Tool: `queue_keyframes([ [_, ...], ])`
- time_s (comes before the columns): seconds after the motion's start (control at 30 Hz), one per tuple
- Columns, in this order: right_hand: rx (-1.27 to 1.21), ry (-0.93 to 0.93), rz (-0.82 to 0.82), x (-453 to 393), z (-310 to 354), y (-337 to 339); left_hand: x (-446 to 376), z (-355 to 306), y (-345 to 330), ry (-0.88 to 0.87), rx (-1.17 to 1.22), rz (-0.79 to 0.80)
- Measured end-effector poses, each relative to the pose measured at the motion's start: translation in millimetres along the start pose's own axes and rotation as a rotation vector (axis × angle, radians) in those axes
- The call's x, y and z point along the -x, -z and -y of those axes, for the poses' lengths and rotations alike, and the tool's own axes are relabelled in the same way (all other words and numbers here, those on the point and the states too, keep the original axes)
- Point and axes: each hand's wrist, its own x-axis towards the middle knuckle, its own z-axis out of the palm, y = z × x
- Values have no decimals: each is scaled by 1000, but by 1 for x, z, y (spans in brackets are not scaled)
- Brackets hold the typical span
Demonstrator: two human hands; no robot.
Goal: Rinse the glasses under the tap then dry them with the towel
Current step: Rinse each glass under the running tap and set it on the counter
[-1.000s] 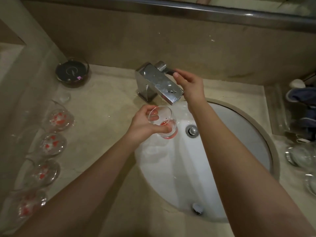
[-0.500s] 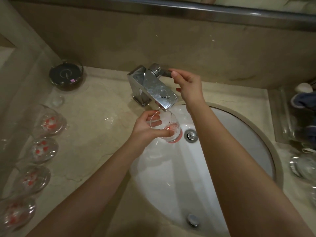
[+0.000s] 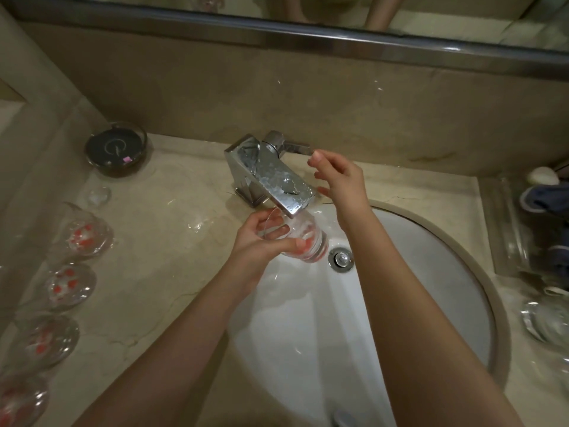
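The white sink [image 3: 415, 303] is sunk into a beige stone counter [image 3: 172, 241], its curved rim running just right of the right forearm. The basin is bare apart from the drain plug [image 3: 340, 258], so there is open room near and right of the hands. The chrome tap [image 3: 271, 177] juts from the far edge out over the basin; its lever [image 3: 295, 146] points right.

The left hand [image 3: 255, 245] grips a clear glass [image 3: 295, 238] around its wall, fingers curled and thumb across the near side. The glass is tilted, mouth toward the left, its upper side tucked just under the spout's tip, above the basin and left of the drain. It is transparent with red marks at its base (water flow is hard to make out).

The right hand [image 3: 341, 183] hovers loosely spread, fingertips just beside the lever's end; I cannot tell whether they touch.

Four more red-spotted glasses [image 3: 83, 238] line the counter's left edge, well apart from the sink.
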Motion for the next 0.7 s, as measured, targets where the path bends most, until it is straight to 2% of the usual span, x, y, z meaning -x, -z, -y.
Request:
queue_keyframes([
  [0.1,41,-149,-57,18,-26,14,-1,0,-1,20,107,39],
  [0.17,72,-352,-28,34,-44,22,-1,1,-2,21,170,81],
  [0.23,-58,-578,57,49,-57,27,-3,2,-2,24,209,133],
  [0.3,-220,-702,150,62,-61,30,-4,5,-1,28,226,181],
  [0.4,-259,-676,257,69,-61,33,-4,8,0,15,207,236],
  [0.47,-273,-633,238,70,-62,32,-5,8,0,-39,145,218],
  [0.57,-318,-549,178,69,-65,36,-10,3,5,-179,-114,137],
  [0.63,-312,-478,164,69,-66,41,-11,-2,8,-188,-237,109],
  [0.7,-278,-410,170,71,-66,44,-10,-6,8,-161,-264,164],
])
